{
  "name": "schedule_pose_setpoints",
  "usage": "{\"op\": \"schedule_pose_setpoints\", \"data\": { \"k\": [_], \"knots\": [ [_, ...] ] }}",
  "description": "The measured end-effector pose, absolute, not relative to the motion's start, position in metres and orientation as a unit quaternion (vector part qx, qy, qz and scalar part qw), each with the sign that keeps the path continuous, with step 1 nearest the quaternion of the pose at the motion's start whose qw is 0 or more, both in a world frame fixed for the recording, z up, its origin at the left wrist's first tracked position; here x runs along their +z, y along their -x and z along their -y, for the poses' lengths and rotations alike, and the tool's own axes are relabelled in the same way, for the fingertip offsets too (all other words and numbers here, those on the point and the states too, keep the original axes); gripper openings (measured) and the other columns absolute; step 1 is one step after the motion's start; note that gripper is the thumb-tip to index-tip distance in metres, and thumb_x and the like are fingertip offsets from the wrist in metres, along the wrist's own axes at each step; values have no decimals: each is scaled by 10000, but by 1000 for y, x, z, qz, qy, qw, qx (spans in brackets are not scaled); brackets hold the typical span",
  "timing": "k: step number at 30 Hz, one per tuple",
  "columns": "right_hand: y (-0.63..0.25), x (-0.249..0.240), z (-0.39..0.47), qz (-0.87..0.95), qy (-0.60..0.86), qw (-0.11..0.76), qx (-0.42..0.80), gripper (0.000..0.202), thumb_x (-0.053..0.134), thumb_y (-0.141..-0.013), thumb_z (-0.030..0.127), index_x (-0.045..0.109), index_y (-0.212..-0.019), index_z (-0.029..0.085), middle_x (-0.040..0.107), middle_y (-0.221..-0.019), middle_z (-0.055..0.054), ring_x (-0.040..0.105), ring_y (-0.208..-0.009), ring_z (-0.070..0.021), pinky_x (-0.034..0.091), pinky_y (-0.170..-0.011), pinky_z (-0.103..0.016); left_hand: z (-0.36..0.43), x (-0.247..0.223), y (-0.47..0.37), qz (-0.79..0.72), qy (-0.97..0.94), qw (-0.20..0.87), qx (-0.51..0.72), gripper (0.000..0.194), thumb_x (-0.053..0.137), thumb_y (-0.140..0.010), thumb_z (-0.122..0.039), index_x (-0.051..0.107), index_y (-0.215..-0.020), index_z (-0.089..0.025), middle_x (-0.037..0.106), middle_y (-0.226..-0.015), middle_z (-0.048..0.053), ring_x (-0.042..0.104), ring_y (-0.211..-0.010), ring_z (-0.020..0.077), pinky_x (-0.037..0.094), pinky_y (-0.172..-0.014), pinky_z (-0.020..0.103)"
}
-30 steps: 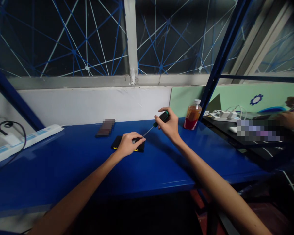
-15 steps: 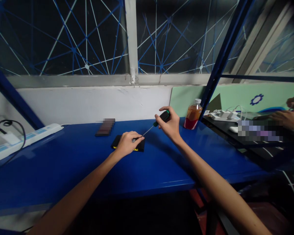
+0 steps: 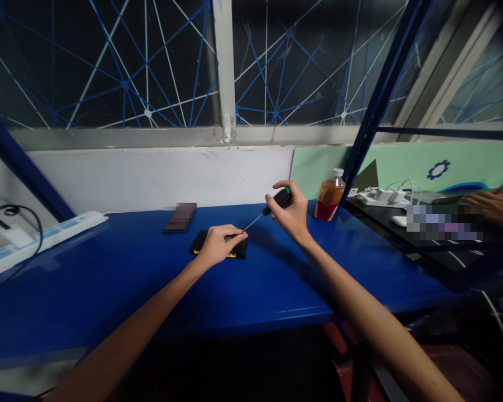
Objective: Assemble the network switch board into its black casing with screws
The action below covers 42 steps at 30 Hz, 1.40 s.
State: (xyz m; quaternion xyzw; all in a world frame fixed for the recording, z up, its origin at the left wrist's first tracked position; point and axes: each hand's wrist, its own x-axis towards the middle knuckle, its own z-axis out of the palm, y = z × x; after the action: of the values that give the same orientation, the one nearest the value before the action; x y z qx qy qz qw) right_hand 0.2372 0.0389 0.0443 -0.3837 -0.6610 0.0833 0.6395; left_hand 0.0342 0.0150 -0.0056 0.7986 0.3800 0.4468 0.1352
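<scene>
My right hand (image 3: pixel 292 209) grips a screwdriver (image 3: pixel 281 196) by its black and green handle. The thin metal shaft slants down and left, its tip ending at the fingertips of my left hand (image 3: pixel 221 241). Over a flat black case (image 3: pixel 198 243) with a yellow-marked front edge, my left thumb and fingers are pinched together. Whatever sits between them at the tip is too small to make out. The case lies flat on the blue table (image 3: pixel 251 296), its middle partly hidden by my left hand.
Behind the case lies a dark, blurred-out flat object (image 3: pixel 179 219). A drink bottle (image 3: pixel 330 195) stands at the back right. On the left is a white power strip (image 3: pixel 62 237) with a black cable. Another person's hand (image 3: pixel 492 206) is over the dark desk (image 3: pixel 438 251) at right.
My hands, the screwdriver and the case keep nearly the same positions. At the far right, the other person's hands have shifted slightly.
</scene>
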Motion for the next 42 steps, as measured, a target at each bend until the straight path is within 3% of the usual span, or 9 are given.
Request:
{"op": "schedule_pose_setpoints", "data": {
  "k": [11, 27, 42],
  "knots": [
    [-236, 46, -36, 657, 377, 648, 84, 197, 612, -795, 294, 546, -968, 227, 473, -558, 69, 471, -460, -113, 404, -477, -252, -14, -1, -34, -392, -781, 209, 439, 176, 631, -850, -280, 747, -763, -179, 727, -777, 48, 672, -730, 186, 485, -700, 287],
    [-237, 47, -36, 651, 383, 651, 81, 196, 613, -798, 295, 541, -970, 236, 457, -561, 69, 473, -468, -121, 409, -486, -266, -11, 6, -35, -396, -780, 208, 438, 180, 626, -835, -277, 749, -753, -174, 745, -822, 72, 691, -789, 213, 509, -755, 309],
    [-237, 46, -35, 660, 381, 642, 78, 195, 614, -802, 295, 543, -973, 234, 480, -574, 62, 481, -473, -123, 416, -487, -265, -13, 2, -34, -397, -780, 196, 442, 188, 613, -854, -280, 761, -816, -172, 730, -762, 57, 675, -733, 193, 496, -706, 288]
  ]
}}
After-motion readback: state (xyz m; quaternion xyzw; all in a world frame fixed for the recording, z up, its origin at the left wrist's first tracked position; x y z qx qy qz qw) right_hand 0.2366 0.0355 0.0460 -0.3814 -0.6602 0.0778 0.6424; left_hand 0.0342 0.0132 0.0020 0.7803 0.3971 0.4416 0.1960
